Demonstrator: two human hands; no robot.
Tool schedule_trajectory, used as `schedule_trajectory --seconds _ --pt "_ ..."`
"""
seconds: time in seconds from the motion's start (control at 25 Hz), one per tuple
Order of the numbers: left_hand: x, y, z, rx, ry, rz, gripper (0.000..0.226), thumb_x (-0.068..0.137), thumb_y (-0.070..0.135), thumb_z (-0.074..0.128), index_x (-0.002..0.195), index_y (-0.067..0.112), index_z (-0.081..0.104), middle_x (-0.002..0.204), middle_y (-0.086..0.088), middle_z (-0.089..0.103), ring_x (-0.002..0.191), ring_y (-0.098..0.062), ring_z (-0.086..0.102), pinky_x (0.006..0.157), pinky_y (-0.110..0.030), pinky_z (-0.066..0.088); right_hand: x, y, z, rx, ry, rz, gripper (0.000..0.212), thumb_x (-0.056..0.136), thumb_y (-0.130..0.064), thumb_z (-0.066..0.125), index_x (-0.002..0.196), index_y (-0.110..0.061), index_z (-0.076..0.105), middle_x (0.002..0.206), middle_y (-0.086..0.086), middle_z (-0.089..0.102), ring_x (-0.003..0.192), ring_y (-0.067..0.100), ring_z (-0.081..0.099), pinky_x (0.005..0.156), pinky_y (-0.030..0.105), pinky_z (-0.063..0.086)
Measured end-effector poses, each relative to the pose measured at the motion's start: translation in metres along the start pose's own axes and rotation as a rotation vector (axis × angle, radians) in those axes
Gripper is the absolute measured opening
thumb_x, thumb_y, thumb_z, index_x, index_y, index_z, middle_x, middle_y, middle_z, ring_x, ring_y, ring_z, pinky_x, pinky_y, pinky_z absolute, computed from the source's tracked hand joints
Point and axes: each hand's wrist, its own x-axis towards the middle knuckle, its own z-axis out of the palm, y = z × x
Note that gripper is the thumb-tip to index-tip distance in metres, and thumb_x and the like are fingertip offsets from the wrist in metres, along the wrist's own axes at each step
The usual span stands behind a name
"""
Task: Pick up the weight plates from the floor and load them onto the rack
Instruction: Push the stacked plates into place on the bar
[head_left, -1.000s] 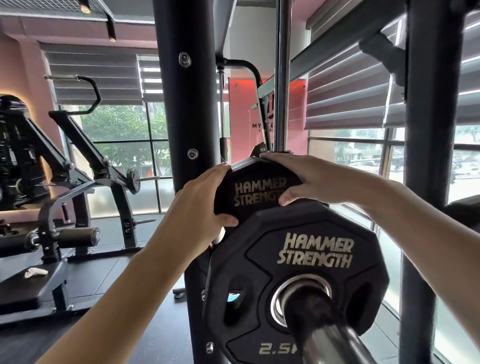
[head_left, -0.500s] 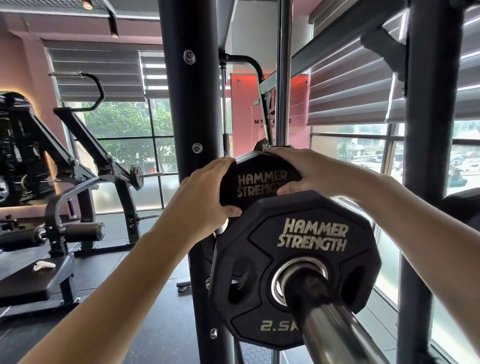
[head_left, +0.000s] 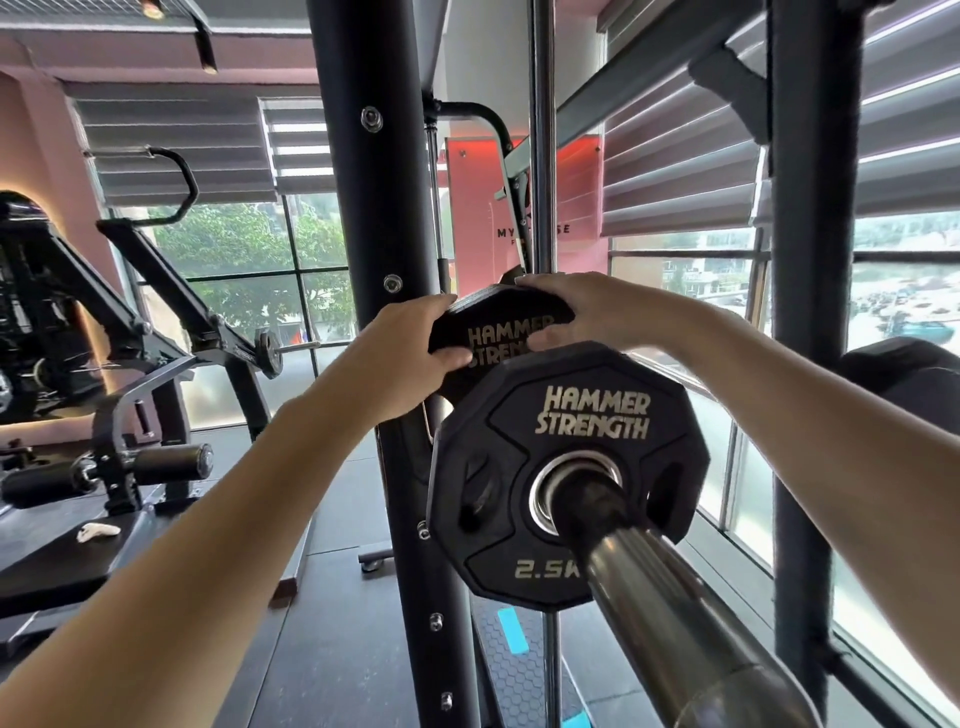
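Now both hands, left (head_left: 395, 358) & right (head_left: 587, 312), are closed on the top edge of the back plate (head_left: 493, 332), up behind the 2.5 plate (head_left: 566, 478) on the bar (head_left: 675, 623). If it tips or slips, it may drop or pinch fingers btw the plates.

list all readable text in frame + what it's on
"HAMMER STRENGTH": front weight plate on the bar sleeve.
"2.5K", cut off by the sleeve: same plate, lower edge.
"HAMMER STREN", partly covered: rear plate held by left hand and right hand.
"MY...SE": red wall panel, middle hidden.
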Motion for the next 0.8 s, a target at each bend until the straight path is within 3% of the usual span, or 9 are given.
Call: schedule_trajectory --seconds 0.08,0.2,0.36,0.48,0.56,0.64,0.68,0.76,0.8 --pt "-0.009 0.012 -0.012 -0.042 0.034 0.004 0.058 0.099 0.039 0.056 0.152 0.024 0.039 0.151 -0.004 0.048 0.141 -0.020 0.041 0.116 -0.041 0.033 -0.007 -0.005 -0.004 0.033 0.038 0.008 0.065 0.099 -0.038 0.055 0.156 -0.021 0.029 0.150 0.005 0.046 0.129 0.020 0.047 0.095 0.024 0.032" --pt "-0.033 0.038 -0.027 -0.097 0.080 0.087 0.053 0.099 0.048 0.051 0.148 0.032 0.044 0.148 0.004 0.051 0.140 -0.011 0.041 0.115 -0.038 0.034 -0.027 -0.010 -0.007 0.172 0.100 -0.044 0.056 0.102 -0.044 0.046 0.153 -0.022 0.037 0.153 0.000 0.044 0.139 0.018 0.042 0.113 0.031 0.029" --pt "-0.067 0.065 -0.031 -0.154 -0.023 0.189 0.057 0.091 0.047 0.062 0.145 0.032 0.050 0.128 0.015 0.064 0.099 0.011 0.058 0.084 0.002 0.038 -0.065 -0.016 -0.004 0.360 0.138 -0.066 0.056 0.095 -0.056 0.047 0.146 -0.033 0.047 0.146 -0.004 0.052 0.133 0.016 0.048 0.114 0.045 0.035" --pt "-0.080 0.070 -0.019 -0.099 -0.081 0.280 0.073 0.082 0.038 0.077 0.147 0.027 0.047 0.128 0.019 0.061 0.109 0.008 0.059 0.092 -0.008 0.045 -0.097 -0.016 0.000 0.474 0.103 -0.035 0.059 0.089 -0.056 0.052 0.145 -0.039 0.046 0.128 -0.003 0.065 0.113 0.017 0.065 0.099 0.046 0.051" --pt "-0.081 0.068 -0.011 -0.016 -0.015 0.272 0.084 0.075 0.041 0.082 0.149 0.030 0.044 0.136 0.021 0.056 0.120 0.004 0.053 0.104 -0.023 0.045 -0.118 -0.013 0.007 0.373 0.040 -0.030 0.061 0.093 -0.038 0.055 0.151 -0.039 0.035 0.122 -0.004 0.067 0.103 0.012 0.067 0.090 0.038 0.057" --pt "-0.081 0.068 -0.007 -0.012 0.040 0.234 0.090 0.070 0.042 0.086 0.148 0.032 0.044 0.139 0.023 0.053 0.122 0.008 0.047 0.107 -0.020 0.039 -0.131 -0.008 0.015 0.199 -0.007 -0.064 0.084 0.090 -0.025 0.061 0.157 -0.038 0.013 0.144 -0.010 0.050 0.119 -0.006 0.054 0.097 0.021 0.049" --pt "-0.081 0.068 -0.005 -0.019 0.055 0.223 0.092 0.068 0.041 0.088 0.148 0.032 0.045 0.141 0.024 0.052 0.123 0.012 0.043 0.107 -0.016 0.035 -0.131 -0.004 0.018 0.134 -0.011 -0.087 0.097 0.088 -0.027 0.068 0.158 -0.036 0.001 0.158 -0.014 0.029 0.134 -0.011 0.036 0.107 0.017 0.039" --pt "-0.077 0.068 -0.002 -0.022 0.065 0.203 0.095 0.066 0.039 0.089 0.149 0.029 0.044 0.148 0.023 0.044 0.126 0.017 0.032 0.108 -0.012 0.027 -0.123 0.003 0.021 0.052 0.000 -0.117 0.123 0.075 -0.049 0.077 0.156 -0.035 -0.015 0.162 -0.024 -0.012 0.147 -0.010 -0.004 0.123 0.026 0.010" --pt "-0.074 0.067 -0.001 -0.016 0.061 0.191 0.096 0.066 0.037 0.090 0.149 0.028 0.043 0.152 0.021 0.040 0.128 0.017 0.029 0.109 -0.011 0.023 -0.115 0.006 0.023 0.017 0.011 -0.119 0.131 0.068 -0.059 0.076 0.155 -0.034 -0.018 0.161 -0.024 -0.020 0.147 -0.007 -0.013 0.125 0.034 0.003"
